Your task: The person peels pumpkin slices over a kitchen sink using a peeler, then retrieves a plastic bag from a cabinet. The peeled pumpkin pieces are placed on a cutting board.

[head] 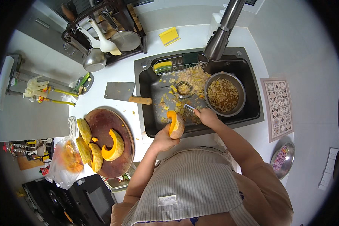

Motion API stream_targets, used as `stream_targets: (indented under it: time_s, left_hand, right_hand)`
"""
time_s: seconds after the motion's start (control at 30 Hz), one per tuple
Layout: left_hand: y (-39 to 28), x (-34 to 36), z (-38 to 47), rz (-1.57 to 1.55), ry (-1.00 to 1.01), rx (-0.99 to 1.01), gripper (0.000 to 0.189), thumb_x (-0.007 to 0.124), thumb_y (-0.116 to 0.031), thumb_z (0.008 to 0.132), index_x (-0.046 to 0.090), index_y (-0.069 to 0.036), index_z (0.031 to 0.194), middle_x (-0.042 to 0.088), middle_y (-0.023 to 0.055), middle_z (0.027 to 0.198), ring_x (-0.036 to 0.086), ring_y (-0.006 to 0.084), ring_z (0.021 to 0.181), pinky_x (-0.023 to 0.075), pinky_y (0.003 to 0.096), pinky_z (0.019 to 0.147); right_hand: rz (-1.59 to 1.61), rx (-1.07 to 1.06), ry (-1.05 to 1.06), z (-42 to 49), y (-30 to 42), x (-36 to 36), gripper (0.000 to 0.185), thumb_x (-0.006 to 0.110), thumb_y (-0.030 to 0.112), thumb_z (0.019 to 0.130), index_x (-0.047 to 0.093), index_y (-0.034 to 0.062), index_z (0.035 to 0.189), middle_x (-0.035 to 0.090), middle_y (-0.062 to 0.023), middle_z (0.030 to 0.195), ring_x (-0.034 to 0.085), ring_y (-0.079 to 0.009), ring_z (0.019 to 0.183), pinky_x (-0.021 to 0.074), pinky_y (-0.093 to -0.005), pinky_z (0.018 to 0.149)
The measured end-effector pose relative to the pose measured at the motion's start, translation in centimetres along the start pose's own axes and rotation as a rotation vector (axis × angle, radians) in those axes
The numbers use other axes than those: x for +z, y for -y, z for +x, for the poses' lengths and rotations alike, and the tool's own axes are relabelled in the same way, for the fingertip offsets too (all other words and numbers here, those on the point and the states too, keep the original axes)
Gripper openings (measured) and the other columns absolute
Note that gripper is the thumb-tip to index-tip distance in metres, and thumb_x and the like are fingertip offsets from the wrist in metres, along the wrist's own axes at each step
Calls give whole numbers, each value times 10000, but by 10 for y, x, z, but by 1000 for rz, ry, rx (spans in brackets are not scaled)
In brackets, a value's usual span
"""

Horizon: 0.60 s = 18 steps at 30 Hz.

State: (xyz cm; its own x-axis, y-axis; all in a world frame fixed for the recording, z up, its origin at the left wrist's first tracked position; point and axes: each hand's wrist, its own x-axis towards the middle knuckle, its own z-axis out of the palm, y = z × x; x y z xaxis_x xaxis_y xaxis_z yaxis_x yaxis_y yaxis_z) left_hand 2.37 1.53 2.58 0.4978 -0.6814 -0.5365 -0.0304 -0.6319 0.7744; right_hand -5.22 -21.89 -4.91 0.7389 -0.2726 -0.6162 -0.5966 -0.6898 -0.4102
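Note:
My left hand [164, 139] grips a curved pumpkin wedge [177, 125] over the near edge of the dark sink [155, 96]. A peeler [189, 108] is in my right hand [207, 117], its head above the sink, a little to the right of the wedge. Pumpkin peelings [192, 77] lie scattered over the sink floor and around the drain strainer [184, 89]. Within the sink's right part stands a steel bowl [243, 93] with seeds and brownish liquid. Several more pumpkin wedges [113, 147] rest on and at the edge of the round wooden cutting board [101, 118] at left.
A cleaver [120, 91] lies left of the sink, its wooden handle over the rim. The faucet [217, 42] overhangs the sink's far side. At the left counter edge sits a plastic bag [66, 162]; a bowl of chopped purple pieces [282, 161] is at right.

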Motion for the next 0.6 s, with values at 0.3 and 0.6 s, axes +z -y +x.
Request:
stream_targets:
  time_s: [0.3, 0.6]
  left_hand:
    - [-9, 1, -3, -91, 65, 176, 589, 721, -176, 623, 495, -65, 1156, 622, 112, 987, 598, 249, 932, 445, 307, 847]
    - [-17, -6, -8, 37, 117, 189, 547, 736, -106, 631, 499, -87, 1124, 585, 31, 955, 553, 155, 891, 430, 270, 833]
  right_hand:
    - [6, 18, 39, -12, 7, -18, 636, 333, 545, 914, 629, 15, 725, 555, -175, 593, 588, -316, 612, 428, -429, 559]
    - [145, -62, -144, -34, 19, -26, 620, 370, 541, 901, 597, 9, 675, 591, -180, 665, 579, -337, 609, 440, -453, 576]
